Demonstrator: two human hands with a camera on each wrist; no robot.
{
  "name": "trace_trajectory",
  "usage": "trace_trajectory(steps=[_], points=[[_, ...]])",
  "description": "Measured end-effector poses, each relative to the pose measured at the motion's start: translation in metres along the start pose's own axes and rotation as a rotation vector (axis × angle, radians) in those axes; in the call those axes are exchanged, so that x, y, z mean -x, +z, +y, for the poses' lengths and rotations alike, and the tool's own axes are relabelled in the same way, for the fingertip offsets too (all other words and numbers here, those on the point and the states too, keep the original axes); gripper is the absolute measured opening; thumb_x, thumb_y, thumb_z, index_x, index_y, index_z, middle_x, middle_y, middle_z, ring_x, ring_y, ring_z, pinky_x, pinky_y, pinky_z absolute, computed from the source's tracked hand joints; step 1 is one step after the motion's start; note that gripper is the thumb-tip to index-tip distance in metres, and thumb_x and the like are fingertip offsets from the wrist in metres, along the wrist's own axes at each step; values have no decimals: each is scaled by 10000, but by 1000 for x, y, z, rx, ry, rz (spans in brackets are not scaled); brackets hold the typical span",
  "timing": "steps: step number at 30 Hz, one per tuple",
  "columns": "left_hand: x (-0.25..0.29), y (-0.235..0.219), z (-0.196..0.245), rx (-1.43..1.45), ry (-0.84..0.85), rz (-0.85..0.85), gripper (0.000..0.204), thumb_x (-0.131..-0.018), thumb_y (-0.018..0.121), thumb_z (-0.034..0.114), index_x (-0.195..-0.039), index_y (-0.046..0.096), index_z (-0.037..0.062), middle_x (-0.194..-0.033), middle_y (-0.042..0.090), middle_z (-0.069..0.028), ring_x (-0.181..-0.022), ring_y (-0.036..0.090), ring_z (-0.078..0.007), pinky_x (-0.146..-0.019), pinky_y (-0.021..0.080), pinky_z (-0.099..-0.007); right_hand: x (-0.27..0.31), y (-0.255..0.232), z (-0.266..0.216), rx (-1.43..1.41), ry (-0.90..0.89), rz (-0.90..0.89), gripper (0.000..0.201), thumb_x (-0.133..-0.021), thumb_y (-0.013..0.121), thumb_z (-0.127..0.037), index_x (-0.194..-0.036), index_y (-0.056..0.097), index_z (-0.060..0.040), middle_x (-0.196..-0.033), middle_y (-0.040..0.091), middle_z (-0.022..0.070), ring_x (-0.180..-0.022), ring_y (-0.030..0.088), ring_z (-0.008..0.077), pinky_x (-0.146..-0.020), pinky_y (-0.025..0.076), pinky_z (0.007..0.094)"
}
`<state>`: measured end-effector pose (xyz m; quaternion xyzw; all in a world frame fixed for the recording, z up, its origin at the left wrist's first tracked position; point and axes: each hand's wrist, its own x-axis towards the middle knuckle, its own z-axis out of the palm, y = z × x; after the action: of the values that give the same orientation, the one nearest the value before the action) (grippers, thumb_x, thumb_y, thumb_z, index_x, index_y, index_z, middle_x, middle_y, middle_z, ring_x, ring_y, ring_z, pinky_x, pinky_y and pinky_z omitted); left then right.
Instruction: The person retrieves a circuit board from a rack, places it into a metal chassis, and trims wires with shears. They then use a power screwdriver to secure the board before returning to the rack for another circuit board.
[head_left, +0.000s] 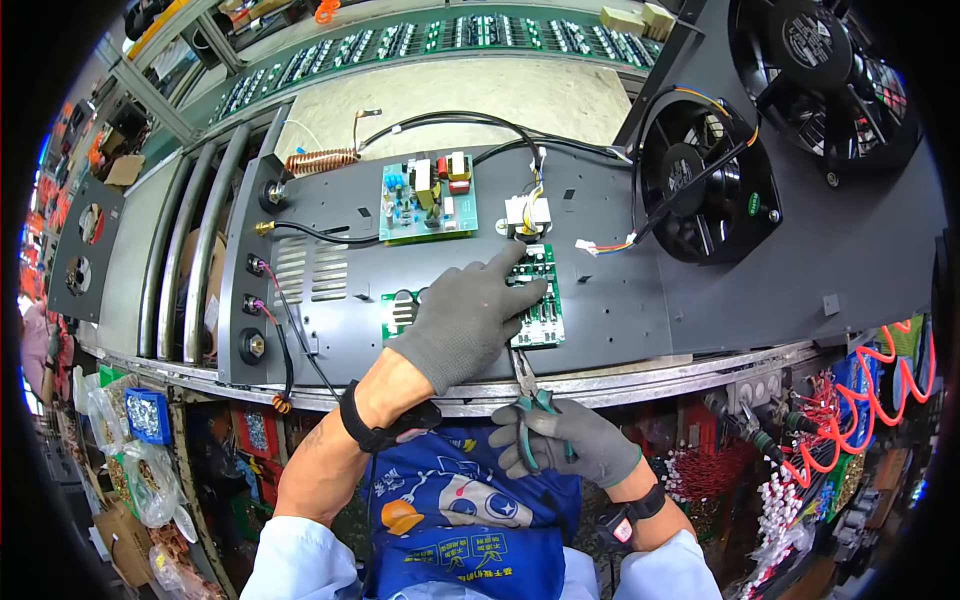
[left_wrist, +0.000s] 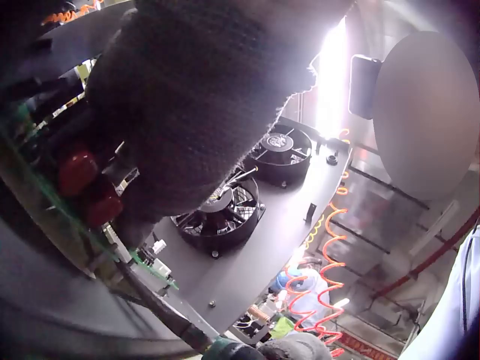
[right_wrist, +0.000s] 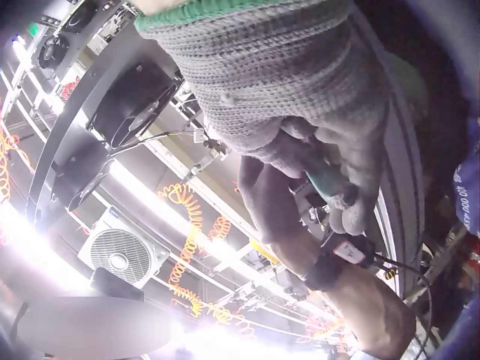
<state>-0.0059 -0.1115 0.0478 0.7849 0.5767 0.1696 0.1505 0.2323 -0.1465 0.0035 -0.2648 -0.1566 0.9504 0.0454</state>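
Observation:
The gloved left hand [head_left: 465,315] lies over the narrow green circuit board [head_left: 545,300], its index finger reaching the board's upper end beside the white transformer [head_left: 527,214] and another finger across the components. Dark glove fabric of this hand [left_wrist: 195,97] fills much of the left wrist view. Just below the board, the gloved right hand [head_left: 575,440] grips green-handled pliers [head_left: 525,372], whose metal nose points up at the board's lower edge. Curled fingers of the right hand [right_wrist: 300,97] surround a green handle [right_wrist: 326,184] in the right wrist view. Part of a smaller board [head_left: 390,315] is hidden beneath the left hand.
The grey metal panel [head_left: 610,330] carries a larger circuit board [head_left: 430,200], black cables and fans [head_left: 700,180]. Rollers [head_left: 200,240] stand at the left. Red coiled hoses [head_left: 850,420] and parts bins [head_left: 148,415] lie below the bench edge. Rows of boards [head_left: 440,38] line the back.

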Motion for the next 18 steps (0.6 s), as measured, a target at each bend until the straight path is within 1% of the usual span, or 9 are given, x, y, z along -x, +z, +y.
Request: trace_trajectory(steps=[2, 5, 8, 11, 14, 17, 18], points=[[0, 0, 0, -14, -4, -10, 413, -837, 751, 150, -1248, 709, 157, -1419, 557, -191, -1041, 665, -393, -896, 537, -478, -2, -7, 1, 23, 15, 0, 505, -1012, 654, -270, -1392, 503, 28, -1189, 669, 189, -1037, 695, 284, -930, 582, 430], [0, -2, 1, -23, -23, -35, 420, -840, 747, 157, -1258, 705, 160, -1428, 550, -191, -1040, 665, -392, -895, 534, -481, -2, -4, 1, 52, -23, 64, 531, -980, 679, -271, -1369, 527, 57, -1107, 699, 146, -923, 708, 258, -826, 595, 401], [0, -3, 1, -16, -28, -44, 422, -842, 745, 163, -1261, 702, 165, -1436, 544, -191, -1045, 664, -391, -900, 532, -482, -1, -2, 1, 42, -36, 78, 531, -964, 700, -262, -1358, 535, 52, -1066, 699, 132, -871, 685, 235, -770, 574, 377], [0, 0, -2, -28, -16, -37, 426, -844, 742, 166, -1267, 698, 172, -1441, 541, -189, -1056, 661, -390, -904, 530, -483, -5, -6, 3, 40, -45, 59, 418, -966, 674, -202, -1287, 560, 39, -1012, 697, 126, -823, 679, 226, -720, 549, 362], [1, 0, -2, -29, -19, -32, 431, -848, 742, 170, -1276, 690, 178, -1442, 543, -186, -1069, 658, -390, -908, 529, -485, -9, 11, -1, 259, -32, 191, 281, -972, 637, -162, -1178, 587, 23, -930, 693, 108, -751, 671, 204, -675, 514, 332], [1, -1, -1, -53, -25, -65, 426, -857, 740, 179, -1280, 684, 186, -1440, 544, -181, -1070, 658, -385, -897, 530, -483, -10, 13, -2, 505, -62, 230, 190, -970, 616, -132, -1097, 598, 8, -860, 683, 90, -688, 658, 184, -644, 489, 316], [0, -1, 0, -71, -27, -69, 422, -860, 740, 183, -1278, 684, 189, -1438, 545, -178, -1068, 658, -381, -891, 530, -481, -10, 14, -2, 522, -61, 241, 192, -968, 623, -139, -1090, 602, 8, -853, 684, 87, -685, 657, 179, -643, 488, 314]])
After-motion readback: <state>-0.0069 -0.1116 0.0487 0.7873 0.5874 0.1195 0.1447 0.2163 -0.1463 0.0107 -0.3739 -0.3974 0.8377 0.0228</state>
